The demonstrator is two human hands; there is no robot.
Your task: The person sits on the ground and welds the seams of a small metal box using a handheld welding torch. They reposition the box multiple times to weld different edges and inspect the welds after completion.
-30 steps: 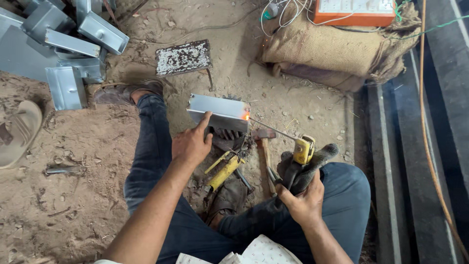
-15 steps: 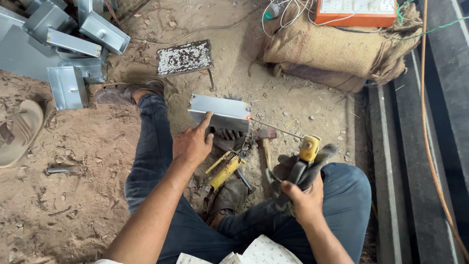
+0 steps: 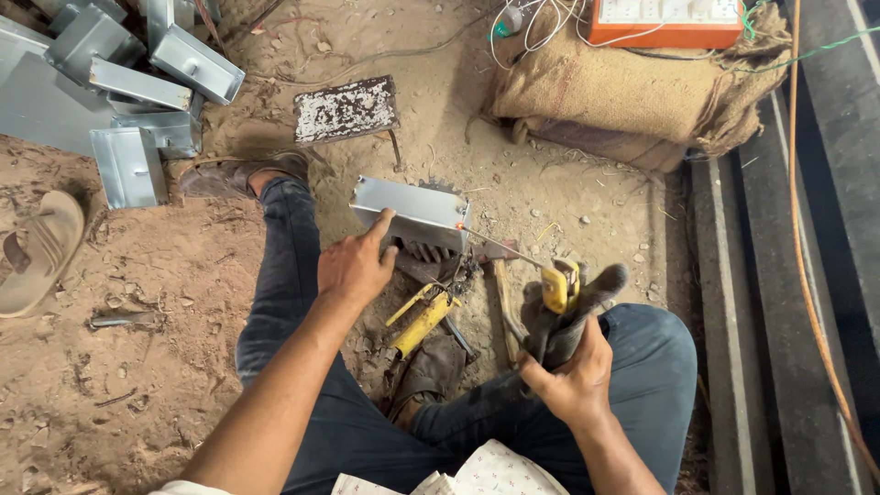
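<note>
Two hands weld: left hand [image 3: 353,268] pins the metal box [image 3: 411,211], right hand [image 3: 573,380] grips the rod holder [image 3: 555,291] (best kept steady at the glowing corner).

Pile of grey sheet-metal boxes [image 3: 119,82] sat far left on dirt. Sandal [image 3: 41,249] lay at left edge. Rusty perforated plate [image 3: 346,110] lay far centre. Burlap sack [image 3: 632,92] carried orange unit [image 3: 667,20], far right.
</note>
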